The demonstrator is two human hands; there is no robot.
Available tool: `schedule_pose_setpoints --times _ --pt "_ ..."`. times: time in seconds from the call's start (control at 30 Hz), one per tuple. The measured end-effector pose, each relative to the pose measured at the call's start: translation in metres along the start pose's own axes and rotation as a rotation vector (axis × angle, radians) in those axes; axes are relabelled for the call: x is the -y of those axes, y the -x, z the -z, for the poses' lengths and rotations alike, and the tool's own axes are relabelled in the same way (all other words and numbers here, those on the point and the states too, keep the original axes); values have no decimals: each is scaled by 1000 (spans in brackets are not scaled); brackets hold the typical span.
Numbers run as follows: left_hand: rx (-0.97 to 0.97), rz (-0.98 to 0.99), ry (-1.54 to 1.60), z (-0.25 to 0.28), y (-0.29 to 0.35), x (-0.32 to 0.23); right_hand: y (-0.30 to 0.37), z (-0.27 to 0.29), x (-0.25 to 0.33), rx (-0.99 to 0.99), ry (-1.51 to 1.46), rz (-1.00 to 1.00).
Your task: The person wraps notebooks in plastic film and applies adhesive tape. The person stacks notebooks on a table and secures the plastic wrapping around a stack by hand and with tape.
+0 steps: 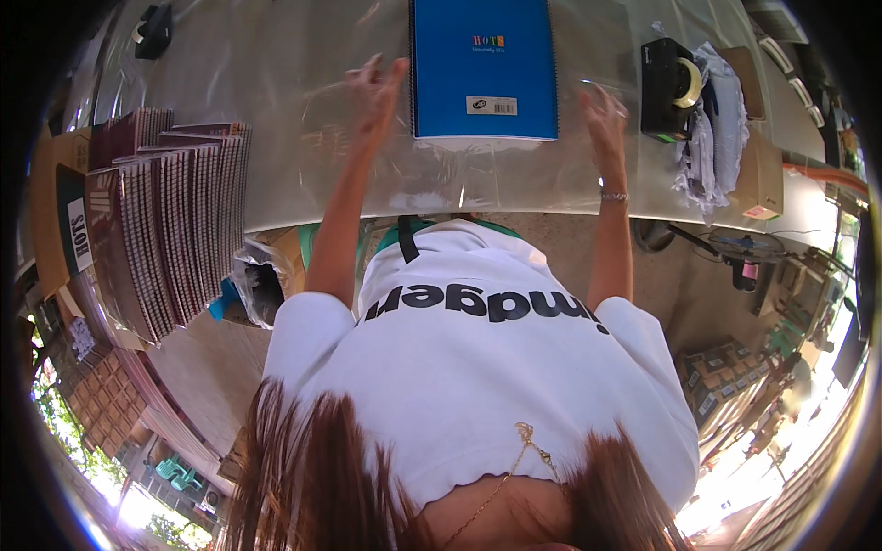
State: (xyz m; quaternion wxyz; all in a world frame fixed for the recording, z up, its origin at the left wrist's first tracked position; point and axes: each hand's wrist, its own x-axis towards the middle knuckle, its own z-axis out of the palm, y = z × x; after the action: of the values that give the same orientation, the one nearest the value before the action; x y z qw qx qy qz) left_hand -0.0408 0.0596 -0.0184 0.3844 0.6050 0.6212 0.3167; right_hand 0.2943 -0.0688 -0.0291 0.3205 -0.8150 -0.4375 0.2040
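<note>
A blue spiral notebook lies on the plastic-covered table, its coil along the left side and a small barcode label near its lower edge. Pages or further notebooks show as a pale edge below the cover. Just left of the coil is my left hand, fingers apart, holding nothing. My right hand hovers off the notebook's right side, also empty with the fingers spread and somewhat blurred. Neither hand visibly touches the notebook.
Stacked maroon spiral notebooks stand at the left beside a cardboard box. To the right are a black tape dispenser, crumpled clear plastic and a carton. Another tape dispenser sits far left. A fan stands beyond the table's right.
</note>
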Motion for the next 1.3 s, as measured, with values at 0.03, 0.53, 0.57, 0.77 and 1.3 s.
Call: schedule_pose_setpoints --times 0.03,0.53,0.57,0.77,1.3 --pt "-134 24 -113 15 5 11 14 4 -7 -97 225 -64" --pt "-501 -148 -529 42 44 23 32 11 -30 -430 193 -159" --pt "-478 -135 -410 46 44 9 22 21 -53 -466 125 -227" --pt "-369 55 231 93 14 59 8 68 -102 -268 -290 -208" --pt "-642 -394 -601 75 25 55 33 39 -51 -401 122 -66"
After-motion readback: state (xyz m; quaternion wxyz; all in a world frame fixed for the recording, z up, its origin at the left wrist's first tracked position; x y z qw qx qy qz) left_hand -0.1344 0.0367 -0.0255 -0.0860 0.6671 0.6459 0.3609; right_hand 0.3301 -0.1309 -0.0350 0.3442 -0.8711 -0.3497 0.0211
